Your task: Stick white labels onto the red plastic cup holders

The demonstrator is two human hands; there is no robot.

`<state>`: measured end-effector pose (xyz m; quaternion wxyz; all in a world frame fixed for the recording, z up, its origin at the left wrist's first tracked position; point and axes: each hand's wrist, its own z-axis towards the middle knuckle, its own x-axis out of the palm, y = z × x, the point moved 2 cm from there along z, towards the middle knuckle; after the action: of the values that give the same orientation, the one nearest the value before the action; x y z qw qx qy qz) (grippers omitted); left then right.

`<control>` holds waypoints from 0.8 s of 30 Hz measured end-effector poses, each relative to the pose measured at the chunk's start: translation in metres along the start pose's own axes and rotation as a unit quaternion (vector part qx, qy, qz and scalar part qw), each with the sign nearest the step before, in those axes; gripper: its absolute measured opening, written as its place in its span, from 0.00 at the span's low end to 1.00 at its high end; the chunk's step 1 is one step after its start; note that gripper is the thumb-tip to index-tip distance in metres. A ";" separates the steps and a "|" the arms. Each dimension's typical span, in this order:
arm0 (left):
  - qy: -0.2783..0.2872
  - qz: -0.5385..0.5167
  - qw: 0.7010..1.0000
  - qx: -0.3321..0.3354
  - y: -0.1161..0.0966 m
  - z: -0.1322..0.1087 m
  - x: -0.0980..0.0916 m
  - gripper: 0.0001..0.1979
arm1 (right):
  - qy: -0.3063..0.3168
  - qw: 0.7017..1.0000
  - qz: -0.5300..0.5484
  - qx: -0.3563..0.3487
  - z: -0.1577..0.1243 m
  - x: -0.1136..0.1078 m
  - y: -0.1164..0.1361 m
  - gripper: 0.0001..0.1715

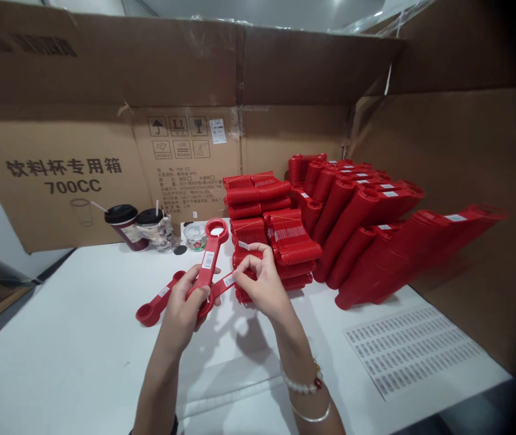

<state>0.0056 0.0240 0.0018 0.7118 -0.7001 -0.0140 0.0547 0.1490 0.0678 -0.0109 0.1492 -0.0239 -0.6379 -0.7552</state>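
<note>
My left hand (186, 300) is closed around two red double-ended plastic pieces. The upper red piece (214, 244) points up and away, with a round end and a white barcode label. Crossing under it, the lower red piece (220, 290) slants right and carries a similar barcode label (229, 279). My right hand (261, 281) pinches thumb and forefinger at that label's right edge; the fingertips hide whether they grip the label or the piece. A small white label (243, 245) shows by its raised fingers. Another labelled red piece (161, 300) lies on the table left of my left hand.
Stacks of nested red pieces (292, 235) stand behind my right hand; more labelled stacks (353, 205) lean to the right. A barcode sticker sheet (414, 350) lies front right. Two lidded cups (126, 226) and a clear tub (195, 235) stand before the cardboard wall (77, 133).
</note>
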 end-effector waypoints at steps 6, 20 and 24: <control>0.003 0.003 1.000 -0.001 0.000 0.000 0.000 0.23 | -0.002 1.000 -0.011 -0.010 0.000 0.000 -0.001 0.26; -0.001 -0.015 1.000 0.017 -0.004 -0.004 0.001 0.22 | -0.075 0.983 -0.161 -0.047 -0.007 0.010 0.006 0.24; -0.018 -0.005 0.999 0.037 -0.006 -0.007 0.001 0.21 | -0.096 0.965 -0.222 -0.103 -0.011 0.016 0.005 0.22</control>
<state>0.0076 0.0166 0.0076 0.7372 -0.6721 -0.0277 0.0641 0.1366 0.0537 -0.0045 -0.0881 0.0306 -0.5576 -0.8248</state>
